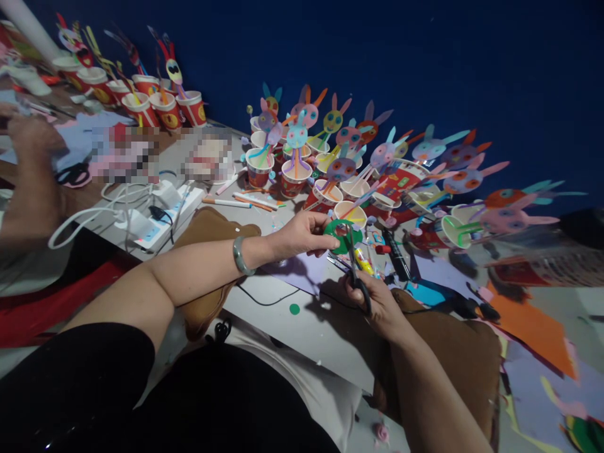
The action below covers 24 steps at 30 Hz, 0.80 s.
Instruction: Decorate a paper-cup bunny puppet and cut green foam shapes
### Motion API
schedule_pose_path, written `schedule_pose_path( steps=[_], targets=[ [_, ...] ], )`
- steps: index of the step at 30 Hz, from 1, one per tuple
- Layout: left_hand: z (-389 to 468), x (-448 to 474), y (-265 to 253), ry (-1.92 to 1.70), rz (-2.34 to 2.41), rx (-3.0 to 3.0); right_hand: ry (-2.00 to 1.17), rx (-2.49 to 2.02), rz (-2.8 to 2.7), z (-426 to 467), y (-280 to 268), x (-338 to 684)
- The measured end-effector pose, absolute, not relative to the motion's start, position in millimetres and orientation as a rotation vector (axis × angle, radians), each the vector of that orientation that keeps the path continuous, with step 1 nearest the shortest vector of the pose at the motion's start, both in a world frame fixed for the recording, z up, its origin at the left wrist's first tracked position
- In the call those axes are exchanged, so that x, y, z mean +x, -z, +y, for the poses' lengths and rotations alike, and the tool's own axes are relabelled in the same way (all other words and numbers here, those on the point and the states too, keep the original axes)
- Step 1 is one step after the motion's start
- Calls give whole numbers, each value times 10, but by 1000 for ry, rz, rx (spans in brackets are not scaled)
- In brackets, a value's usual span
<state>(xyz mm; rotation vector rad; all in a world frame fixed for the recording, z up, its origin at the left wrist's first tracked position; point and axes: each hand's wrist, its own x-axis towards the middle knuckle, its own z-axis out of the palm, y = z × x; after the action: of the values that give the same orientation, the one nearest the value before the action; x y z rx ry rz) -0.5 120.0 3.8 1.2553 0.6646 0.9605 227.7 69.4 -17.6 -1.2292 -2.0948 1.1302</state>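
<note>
My left hand (306,234) pinches a piece of green paper (331,230) with a round gap in it. A pair of dark-handled scissors (359,290) is gripped in my right hand (376,303), its blades at the right side of the green paper. Whether the blades are parted is hard to make out. On the table below lies a small green paper disc (294,309). A sheet of purple paper (302,272) lies under my hands, and a yellow tube (363,261) and a black marker (396,253) are just beyond the scissors.
Paper cups (296,178) with rabbit-faced paper figures crowd the back against a blue wall. A white power strip (163,217) with cables lies left. Brown cushions (212,236) lie by my forearms. Orange paper (533,327) is at right. Another person's hand (35,141) is at far left.
</note>
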Motion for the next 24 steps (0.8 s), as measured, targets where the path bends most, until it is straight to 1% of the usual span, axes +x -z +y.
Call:
schedule_pose_path(
  steps=[10, 24],
  targets=[
    [1199, -3, -25, -969, 661, 1244, -1130, -1262, -2073, 671, 148, 2248],
    [1185, 17, -41, -855, 643, 1305, -1103, -1222, -2116, 692, 207, 2248]
  ],
)
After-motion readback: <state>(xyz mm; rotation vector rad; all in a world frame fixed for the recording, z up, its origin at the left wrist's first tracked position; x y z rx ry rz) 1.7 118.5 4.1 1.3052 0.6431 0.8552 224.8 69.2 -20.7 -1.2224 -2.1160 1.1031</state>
